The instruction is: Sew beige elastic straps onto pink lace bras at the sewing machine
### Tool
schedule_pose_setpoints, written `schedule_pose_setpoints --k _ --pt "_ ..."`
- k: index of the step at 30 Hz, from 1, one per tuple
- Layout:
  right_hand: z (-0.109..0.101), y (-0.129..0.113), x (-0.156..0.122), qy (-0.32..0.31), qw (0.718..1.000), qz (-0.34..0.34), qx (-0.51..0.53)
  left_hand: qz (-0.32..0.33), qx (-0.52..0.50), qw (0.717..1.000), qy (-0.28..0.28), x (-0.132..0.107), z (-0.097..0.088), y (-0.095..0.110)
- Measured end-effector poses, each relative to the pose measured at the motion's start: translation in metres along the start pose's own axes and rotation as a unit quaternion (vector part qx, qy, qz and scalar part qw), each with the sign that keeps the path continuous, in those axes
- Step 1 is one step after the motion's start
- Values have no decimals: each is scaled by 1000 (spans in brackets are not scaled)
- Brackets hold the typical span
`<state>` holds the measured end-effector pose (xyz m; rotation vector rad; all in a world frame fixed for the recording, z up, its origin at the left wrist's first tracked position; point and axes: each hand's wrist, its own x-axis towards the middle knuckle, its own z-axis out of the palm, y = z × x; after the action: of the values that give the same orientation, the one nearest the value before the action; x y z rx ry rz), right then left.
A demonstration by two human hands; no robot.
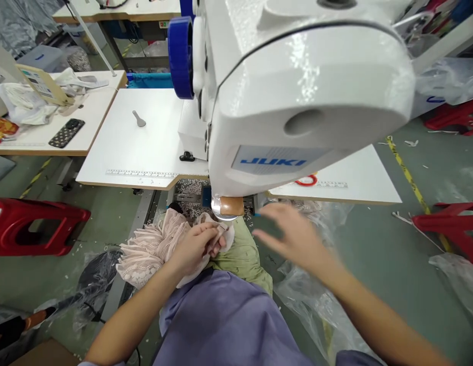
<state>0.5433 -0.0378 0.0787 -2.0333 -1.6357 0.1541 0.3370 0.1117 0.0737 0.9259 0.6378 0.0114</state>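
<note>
My left hand [200, 244] has its fingers closed on part of a pale pink fabric piece [228, 235], just below the head of a white JUKI sewing machine [286, 152]. Beside it, a gathered heap of pale pink lace fabric [145, 251] rests to the left of my lap. My right hand [293, 234] is raised to the right of the machine head, thumb and fingers apart, slightly smeared by motion, and holds nothing. Green patterned cloth [240, 254] covers my lap. The machine's needle area is hidden behind its head.
The white machine table [145, 147] bears a small grey spoon-shaped object [139, 119] and red-handled scissors [307, 180]. A phone [66, 133] lies on the left table. Red stools [38, 226] stand at both sides. Clear plastic sheets [313, 305] lie on the floor at right.
</note>
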Motion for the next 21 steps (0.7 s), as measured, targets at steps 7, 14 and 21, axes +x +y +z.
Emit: schedule_pose_setpoints --k 7,14,21 --pt "43 -14 -8 -72 991 34 111 128 318 932 116 -6 0 -4" --pt "39 -18 -10 21 749 370 548 47 41 998 -12 5 17 -80" --pt "21 -72 -11 -37 655 318 684 261 -14 965 -14 -17 42 -80"
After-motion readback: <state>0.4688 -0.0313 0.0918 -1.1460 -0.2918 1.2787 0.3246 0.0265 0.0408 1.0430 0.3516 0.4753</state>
